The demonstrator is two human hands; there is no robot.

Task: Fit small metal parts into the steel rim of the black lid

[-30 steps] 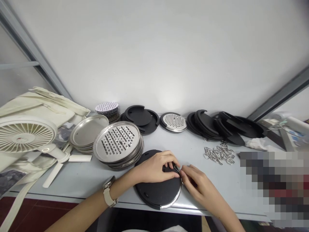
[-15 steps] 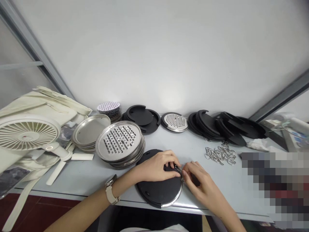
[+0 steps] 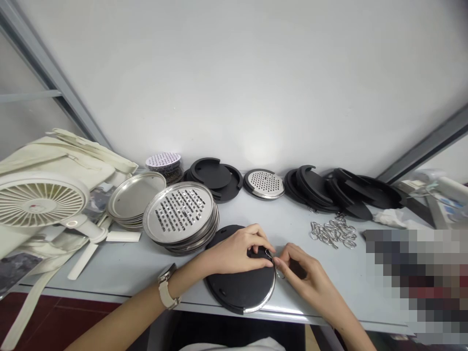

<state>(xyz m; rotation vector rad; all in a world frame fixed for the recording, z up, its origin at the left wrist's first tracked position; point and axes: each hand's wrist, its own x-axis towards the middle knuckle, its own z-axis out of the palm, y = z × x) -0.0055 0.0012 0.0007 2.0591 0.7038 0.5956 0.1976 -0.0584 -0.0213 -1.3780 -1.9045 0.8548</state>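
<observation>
A black round disc with a metal rim (image 3: 241, 290) lies at the table's near edge. My left hand (image 3: 234, 251) rests on its top, fingers curled and pressing down near the right rim. My right hand (image 3: 300, 273) is just right of the disc, thumb and forefinger pinched on a small metal ring (image 3: 270, 256) at the rim, where both hands meet. A watch with a pale strap (image 3: 166, 290) is on my left wrist.
A stack of perforated steel discs (image 3: 179, 214) and plain steel plates (image 3: 133, 197) sit left of the disc. Black discs (image 3: 214, 178), a small perforated disc (image 3: 263, 184), more black rims (image 3: 329, 192) and loose metal rings (image 3: 332, 233) line the back. A white fan (image 3: 40, 200) stands left.
Both hands stay at the disc's right rim; my right hand has shifted slightly right and down. The camera view moved a little.
</observation>
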